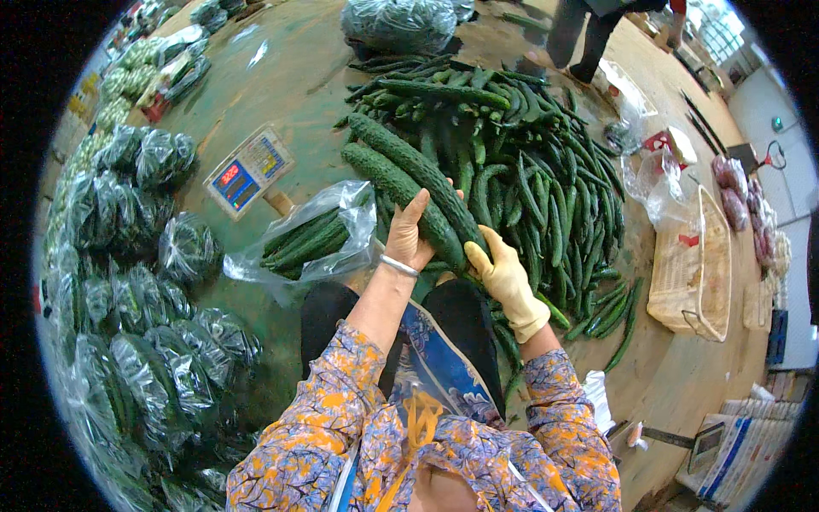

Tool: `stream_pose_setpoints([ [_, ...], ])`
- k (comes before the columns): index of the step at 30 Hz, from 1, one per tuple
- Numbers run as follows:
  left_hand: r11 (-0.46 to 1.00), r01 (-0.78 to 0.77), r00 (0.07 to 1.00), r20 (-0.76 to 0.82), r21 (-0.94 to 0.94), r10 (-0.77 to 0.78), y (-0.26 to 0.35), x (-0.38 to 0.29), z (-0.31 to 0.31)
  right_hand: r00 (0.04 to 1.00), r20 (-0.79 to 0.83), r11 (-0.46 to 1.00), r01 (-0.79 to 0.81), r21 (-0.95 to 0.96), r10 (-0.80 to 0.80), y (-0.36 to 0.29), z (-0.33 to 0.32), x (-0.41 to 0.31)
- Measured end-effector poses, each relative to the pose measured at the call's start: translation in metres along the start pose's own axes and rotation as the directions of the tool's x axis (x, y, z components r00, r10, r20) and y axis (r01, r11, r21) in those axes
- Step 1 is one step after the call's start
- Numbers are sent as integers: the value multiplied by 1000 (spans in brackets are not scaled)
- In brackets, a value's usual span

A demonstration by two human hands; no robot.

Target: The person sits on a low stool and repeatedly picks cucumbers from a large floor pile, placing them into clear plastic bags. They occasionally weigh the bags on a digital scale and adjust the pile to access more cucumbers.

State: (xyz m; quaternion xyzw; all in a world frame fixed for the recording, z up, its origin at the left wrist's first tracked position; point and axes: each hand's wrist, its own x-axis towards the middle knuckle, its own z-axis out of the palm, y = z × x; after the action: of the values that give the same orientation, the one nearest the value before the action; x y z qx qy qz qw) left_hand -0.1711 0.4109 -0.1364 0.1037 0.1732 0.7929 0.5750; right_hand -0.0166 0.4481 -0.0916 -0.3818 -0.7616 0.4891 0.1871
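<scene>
Two long cucumbers (404, 185) lie side by side across my hands, pointing away to the upper left. My bare left hand (413, 232), with a silver bangle at its wrist, grips them around the middle. Around their near ends is my right hand (505, 275) in a pale yellow rubber glove. Just left of my left hand, a clear plastic bag (349, 246) with several cucumbers inside lies on a digital scale, whose display panel (248, 174) is lit. Beyond my hands spreads a large heap of loose cucumbers (556, 185).
Bagged cucumbers (160, 377) cover the floor at the left. A pale plastic crate (694, 275) and clear plastic bags (659, 179) are at the right. A large wrapped bundle (400, 25) sits beyond the heap. Another person's legs (576, 38) stand at the top right.
</scene>
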Motion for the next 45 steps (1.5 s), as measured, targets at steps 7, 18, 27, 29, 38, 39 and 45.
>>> stream_pose_setpoints([
  [7, 918, -242, 963, -34, 315, 266, 8, -34, 17, 962, 16, 947, 270, -174, -271, -37, 42, 8],
  [18, -150, 345, 198, 84, 926, 977, 174, -153, -126, 853, 507, 895, 319, -313, -126, -84, 80, 87],
  [27, 723, -282, 451, -579, 630, 680, 204, -170, -161, 614, 775, 672, 512, -534, 147, -63, 259, 156],
  [29, 703, -244, 477, -549, 668, 687, 217, -174, -143, 500, 860, 728, 553, -405, 99, -55, 308, 170],
  [38, 647, -195, 401, -542, 737, 739, 245, -218, -176, 831, 554, 597, 469, -651, -50, 71, 296, 262],
  [39, 647, -178, 390, -550, 742, 738, 248, -219, -173, 805, 593, 686, 437, -582, -10, 59, 278, 262],
  [45, 568, 44, 537, -499, 822, 680, 240, -191, -155, 635, 691, 848, 527, -63, -344, 18, 122, 156],
])
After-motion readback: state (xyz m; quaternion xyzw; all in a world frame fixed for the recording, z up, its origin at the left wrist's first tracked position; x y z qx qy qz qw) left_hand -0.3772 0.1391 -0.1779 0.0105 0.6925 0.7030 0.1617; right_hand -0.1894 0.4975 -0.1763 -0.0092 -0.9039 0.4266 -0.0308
